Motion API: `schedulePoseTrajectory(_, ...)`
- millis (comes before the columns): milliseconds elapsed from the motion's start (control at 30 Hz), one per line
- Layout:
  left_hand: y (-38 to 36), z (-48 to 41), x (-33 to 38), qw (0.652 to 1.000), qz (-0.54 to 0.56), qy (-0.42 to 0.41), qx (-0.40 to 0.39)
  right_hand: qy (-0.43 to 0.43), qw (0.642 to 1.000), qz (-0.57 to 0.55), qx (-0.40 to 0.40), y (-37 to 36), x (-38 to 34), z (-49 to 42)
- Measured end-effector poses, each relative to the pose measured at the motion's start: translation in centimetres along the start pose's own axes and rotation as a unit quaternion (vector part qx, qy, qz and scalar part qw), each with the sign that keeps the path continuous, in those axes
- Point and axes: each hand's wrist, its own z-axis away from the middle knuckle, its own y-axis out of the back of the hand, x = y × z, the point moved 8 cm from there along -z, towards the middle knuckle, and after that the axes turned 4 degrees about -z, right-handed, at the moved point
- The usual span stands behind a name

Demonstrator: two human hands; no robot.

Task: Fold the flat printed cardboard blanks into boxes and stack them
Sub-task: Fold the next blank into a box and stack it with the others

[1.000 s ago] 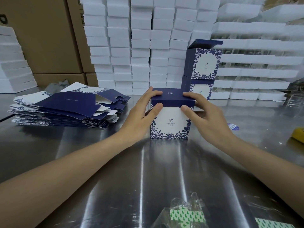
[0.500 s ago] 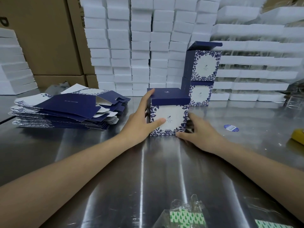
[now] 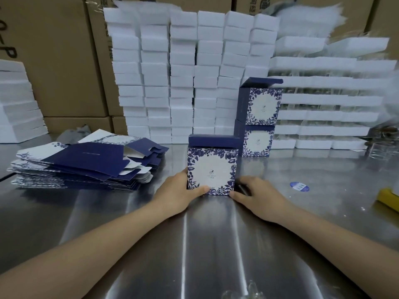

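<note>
A folded blue-and-white floral box [image 3: 212, 169] stands upright on the steel table, its navy lid slightly raised. My left hand [image 3: 181, 193] grips its lower left corner, thumb across the front bottom edge. My right hand [image 3: 257, 196] holds its lower right side, fingers curled round the corner. Behind and to the right, two finished boxes [image 3: 259, 119] stand stacked, the upper one with its lid flap open. A pile of flat printed blanks [image 3: 82, 165] lies at the left.
White foam blocks [image 3: 183, 78] are stacked in columns along the back, with more white trays [image 3: 328, 100] at the right and brown cartons [image 3: 54, 50] behind. A blue round sticker [image 3: 299, 186] and a yellow object [image 3: 388, 198] lie at the right on the table [image 3: 194, 244].
Both hands slid from the box's top down to its bottom corners. The box stands a little farther from me, and the camera has tilted up.
</note>
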Motion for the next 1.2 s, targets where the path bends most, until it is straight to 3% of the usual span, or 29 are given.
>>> schedulePoseTrajectory(100, 0.3, 0.1, 0.2, 1.0, -0.001, -0.003, 0.01, -0.004, 1.0, -0.006, 0.0, -0.2, 0.3, -0.1)
schedulePoseTrajectory(200, 1.3, 0.4, 0.8, 0.998, 0.02, -0.019, 0.049, -0.016, 0.996, -0.08, 0.036, 0.3, 0.7, -0.2)
schedulePoseTrajectory(400, 3.0, 2.0, 3.8, 0.973, 0.182, -0.102, 0.102, 0.01, 0.957, -0.193, 0.215, 3.5, 0.7, 0.6)
schedulePoseTrajectory(533, 2.6, 3.6, 6.0, 0.97, 0.079, -0.2, 0.113, -0.014, 0.922, -0.353, 0.161, 3.5, 0.9, 0.7)
schedulePoseTrajectory(700, 2.4, 4.0, 6.8, 0.963, 0.028, -0.245, 0.112, -0.045, 0.904, -0.411, 0.109, 3.1, 1.3, 0.2)
schedulePoseTrajectory(1033, 0.1, 3.4, 5.8, 0.968, 0.033, -0.248, 0.018, -0.039, 0.925, -0.373, 0.062, 3.0, 2.9, -1.0)
schedulePoseTrajectory(1200, -1.1, 3.7, 5.9, 0.966, -0.017, -0.25, -0.058, -0.086, 0.927, -0.337, 0.142, 3.6, 4.4, -1.0)
